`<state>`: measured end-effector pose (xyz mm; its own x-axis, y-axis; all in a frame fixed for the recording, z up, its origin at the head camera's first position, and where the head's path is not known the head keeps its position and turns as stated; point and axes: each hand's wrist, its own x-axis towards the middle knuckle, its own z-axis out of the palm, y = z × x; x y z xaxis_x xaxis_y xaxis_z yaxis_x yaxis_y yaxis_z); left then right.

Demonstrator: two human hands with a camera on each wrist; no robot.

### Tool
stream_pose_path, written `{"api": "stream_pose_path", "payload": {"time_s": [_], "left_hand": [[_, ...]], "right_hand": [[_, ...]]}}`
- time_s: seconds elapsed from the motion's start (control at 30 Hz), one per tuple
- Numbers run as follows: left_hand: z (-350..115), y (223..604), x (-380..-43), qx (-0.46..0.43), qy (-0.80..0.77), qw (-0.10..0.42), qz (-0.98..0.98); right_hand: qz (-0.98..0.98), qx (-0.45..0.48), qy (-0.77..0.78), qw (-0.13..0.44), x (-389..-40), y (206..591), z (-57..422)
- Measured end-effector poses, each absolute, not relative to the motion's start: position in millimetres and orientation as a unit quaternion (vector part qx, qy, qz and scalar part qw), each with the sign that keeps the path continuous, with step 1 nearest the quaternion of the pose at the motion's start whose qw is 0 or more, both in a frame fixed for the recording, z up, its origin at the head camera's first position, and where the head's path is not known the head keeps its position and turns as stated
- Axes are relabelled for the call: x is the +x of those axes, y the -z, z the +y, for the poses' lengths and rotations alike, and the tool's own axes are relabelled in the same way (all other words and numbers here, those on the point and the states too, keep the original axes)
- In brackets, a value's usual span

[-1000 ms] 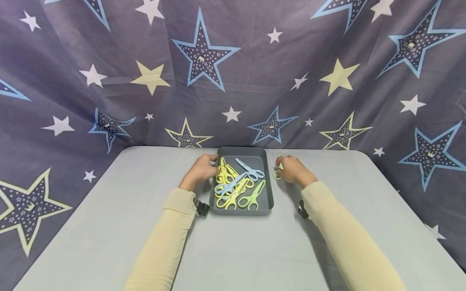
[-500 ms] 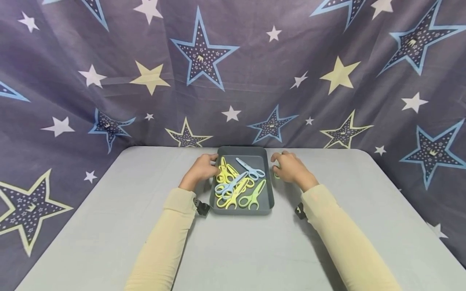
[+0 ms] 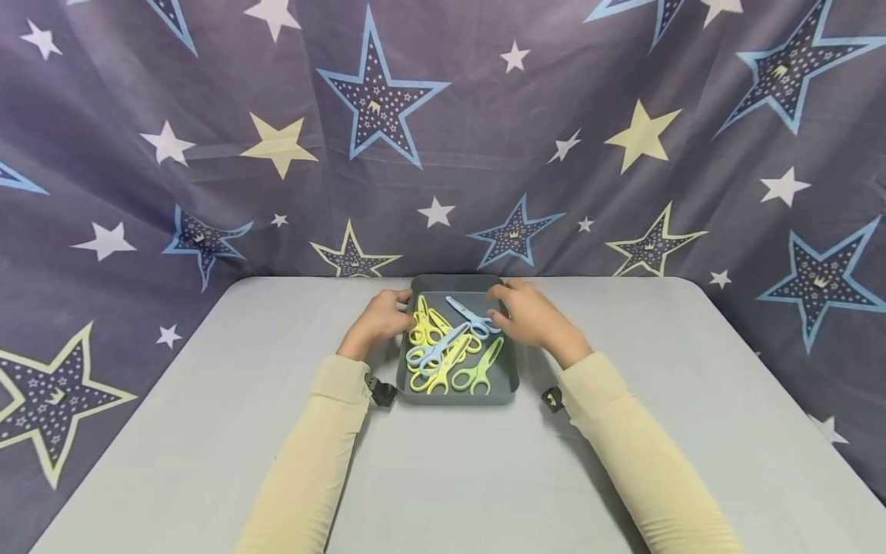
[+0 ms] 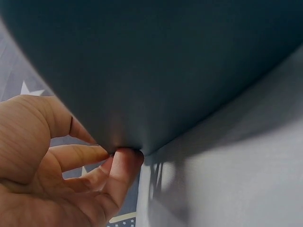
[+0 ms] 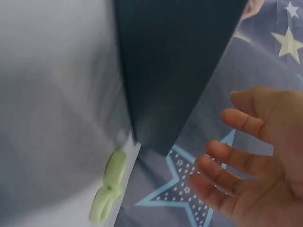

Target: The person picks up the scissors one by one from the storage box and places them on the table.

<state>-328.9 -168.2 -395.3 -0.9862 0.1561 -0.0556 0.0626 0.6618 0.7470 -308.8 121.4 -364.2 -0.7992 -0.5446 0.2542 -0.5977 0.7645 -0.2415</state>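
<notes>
My left hand point(image 3: 377, 317) holds the left wall of a dark grey tray point(image 3: 457, 399). In the left wrist view its thumb goes behind the rim while the fingertips point(image 4: 127, 163) press the outer side. My right hand point(image 3: 531, 315) hovers at the tray's right rim, fingers loosely spread and holding nothing. Inside the tray lie several children's scissors: yellow scissors point(image 3: 451, 365), blue scissors point(image 3: 438, 352) and green scissors point(image 3: 477, 375). Another light green pair of scissors point(image 5: 113, 171) lies outside, beside the tray, in the right wrist view; in the head view the right hand hides it.
The tray stands near the back edge of a light grey table point(image 3: 457, 477). Right behind the table hangs a dark curtain point(image 3: 291, 208) printed with stars. A small black device point(image 3: 381, 391) sits at the left wrist.
My right hand has let go of the green scissors beside the tray and moved left and up, over the tray's right rim. The left hand stays on the tray.
</notes>
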Motion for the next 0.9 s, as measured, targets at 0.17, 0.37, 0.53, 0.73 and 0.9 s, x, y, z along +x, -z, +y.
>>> {"api": "stream_pose_path", "payload": {"time_s": [0.17,0.37,0.53,0.73,0.9], "left_hand": [[-169,398,-329,0.055,-0.413,0.059,0.907],[-170,399,-329,0.058,-0.415,0.057,0.906],[-170,400,-329,0.055,-0.416,0.06,0.906],[-169,399,-328,0.052,-0.416,0.059,0.906],[-169,397,-328,0.056,-0.417,0.058,0.906]], "right_hand": [[-0.925,0.339,-0.15,0.08,-309,368,111],[-0.916,0.368,-0.141,0.078,-313,368,106],[-0.906,0.4,-0.126,0.059,-321,370,102],[-0.902,0.414,-0.118,0.017,-326,376,95],[-0.91,0.402,-0.094,-0.026,-325,378,87]]}}
